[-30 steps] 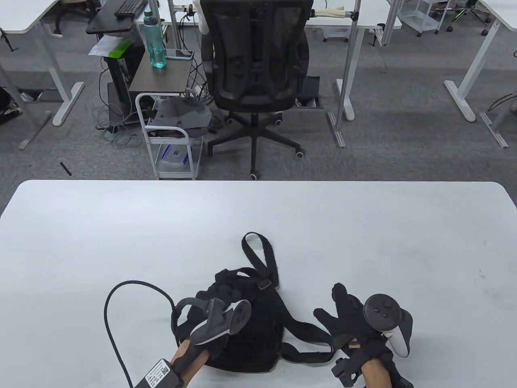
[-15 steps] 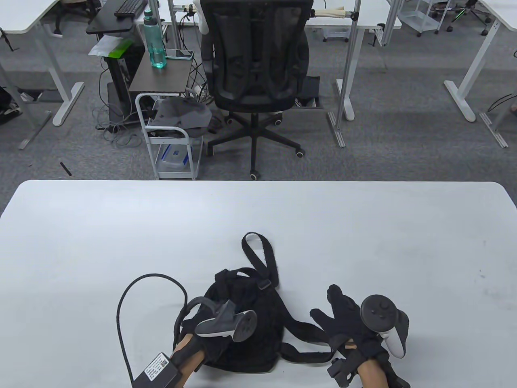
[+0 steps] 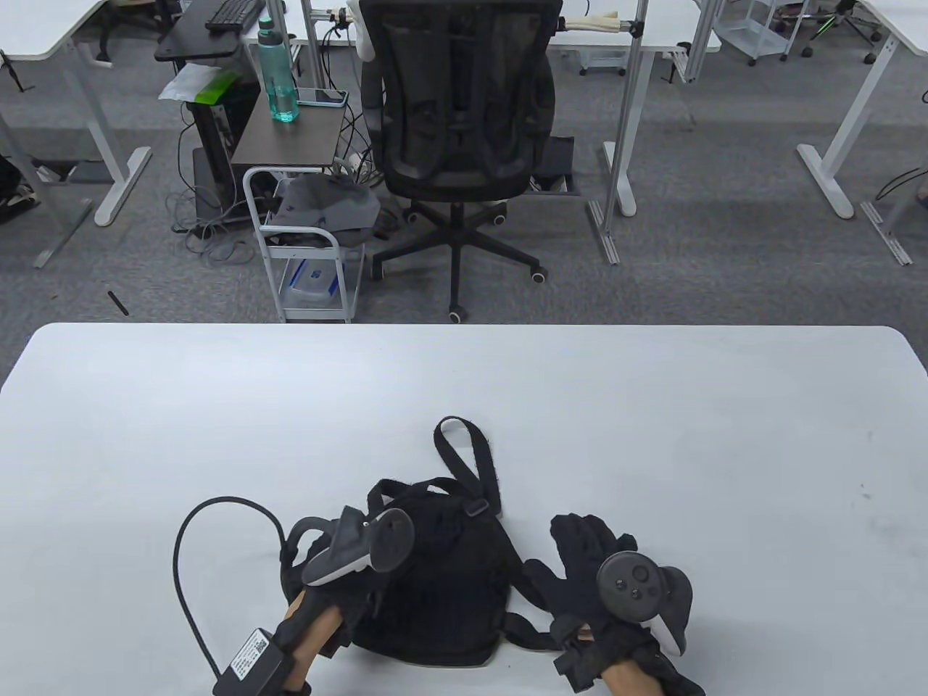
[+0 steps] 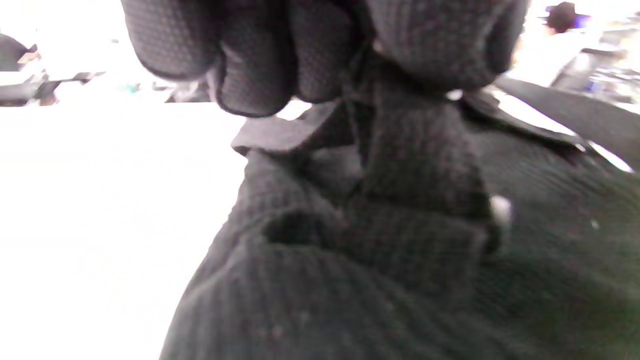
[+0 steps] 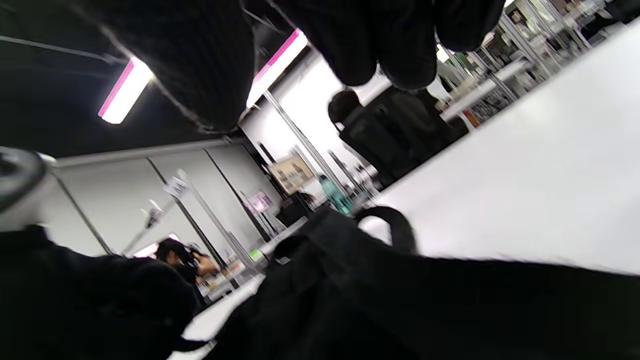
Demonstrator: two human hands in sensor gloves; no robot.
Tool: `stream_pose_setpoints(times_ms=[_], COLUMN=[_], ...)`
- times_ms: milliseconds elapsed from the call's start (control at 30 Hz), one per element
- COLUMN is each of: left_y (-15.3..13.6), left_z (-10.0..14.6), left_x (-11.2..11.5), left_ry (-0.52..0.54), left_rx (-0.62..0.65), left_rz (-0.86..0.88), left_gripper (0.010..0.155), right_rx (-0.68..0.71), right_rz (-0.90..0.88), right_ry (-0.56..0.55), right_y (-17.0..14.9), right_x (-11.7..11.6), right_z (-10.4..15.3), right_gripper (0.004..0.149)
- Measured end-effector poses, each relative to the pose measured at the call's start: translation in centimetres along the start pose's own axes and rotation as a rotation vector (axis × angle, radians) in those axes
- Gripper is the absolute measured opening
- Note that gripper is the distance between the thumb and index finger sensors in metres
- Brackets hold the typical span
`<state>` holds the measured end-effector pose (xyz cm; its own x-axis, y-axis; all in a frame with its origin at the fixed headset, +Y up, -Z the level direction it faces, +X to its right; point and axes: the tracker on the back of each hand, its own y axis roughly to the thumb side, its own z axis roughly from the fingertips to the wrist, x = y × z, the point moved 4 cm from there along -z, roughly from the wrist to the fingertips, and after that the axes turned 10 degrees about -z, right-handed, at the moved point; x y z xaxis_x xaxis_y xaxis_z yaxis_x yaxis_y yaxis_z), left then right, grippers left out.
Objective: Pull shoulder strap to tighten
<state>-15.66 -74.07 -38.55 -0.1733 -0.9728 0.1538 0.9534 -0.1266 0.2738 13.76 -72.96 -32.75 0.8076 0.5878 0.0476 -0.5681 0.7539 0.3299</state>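
A black backpack [image 3: 442, 587] lies on the white table [image 3: 217, 406] near the front edge. Its top loop strap [image 3: 482, 464] points away from me. My left hand [image 3: 348, 580] is at the bag's left side. In the left wrist view its fingers [image 4: 260, 55] are curled and grip a black shoulder strap [image 4: 415, 155] rising from the bag [image 4: 400, 280]. My right hand [image 3: 580, 558] lies with fingers spread on the other shoulder strap [image 3: 533, 631] at the bag's right side. In the right wrist view its fingers [image 5: 395, 45] hang above the bag [image 5: 400, 310].
A black cable [image 3: 185, 573] loops on the table left of my left arm. Beyond the table's far edge stand a black office chair [image 3: 460, 123] and a small white cart [image 3: 308, 246].
My left hand has moved left and a little away from me, and the bag's left strap has come with it. My right hand has moved left onto the strap beside the bag.
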Motion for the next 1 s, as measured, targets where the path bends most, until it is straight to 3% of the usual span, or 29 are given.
stream_pose_setpoints(times_ms=[67, 133, 267, 400, 467, 600, 767, 1000], left_y=[-1.9, -3.1, -4.8, -5.2, -5.3, -5.7, -6.3, -6.2], left_z=[-0.3, -0.6, -0.8, -0.9, -0.8, -0.6, -0.7, -0.8], left_x=[0.5, 1.1, 2.3, 2.6, 2.7, 3.0, 3.8, 5.0], left_ry=[-0.045, -0.085, -0.165, -0.209, -0.225, -0.270, -0.331, -0.403], left_rx=[-0.066, -0.077, -0.111, -0.106, -0.097, -0.103, -0.124, -0.138], left_rz=[0.123, 0.223, 0.372, 0.374, 0.378, 0.409, 0.424, 0.448], left_gripper=[0.052, 0.052, 0.051, 0.051, 0.051, 0.051, 0.051, 0.050], right_rx=[0.099, 0.182, 0.300, 0.483, 0.481, 0.377, 0.373, 0.394], right_rz=[0.013, 0.075, 0.251, 0.401, 0.481, 0.673, 0.766, 0.743], right_ry=[-0.055, -0.044, 0.090, 0.206, 0.263, 0.276, 0.232, 0.179], right_y=[2.2, 4.3, 8.2, 12.1, 13.6, 14.5, 14.2, 13.9], right_x=[-0.6, -2.1, -7.1, -12.9, -16.1, -19.9, -22.2, -22.5], right_z=[0.3, 0.3, -0.1, 0.4, 0.4, -0.5, -1.2, -1.7], right_gripper=[0.069, 0.066, 0.064, 0.057, 0.058, 0.067, 0.071, 0.067])
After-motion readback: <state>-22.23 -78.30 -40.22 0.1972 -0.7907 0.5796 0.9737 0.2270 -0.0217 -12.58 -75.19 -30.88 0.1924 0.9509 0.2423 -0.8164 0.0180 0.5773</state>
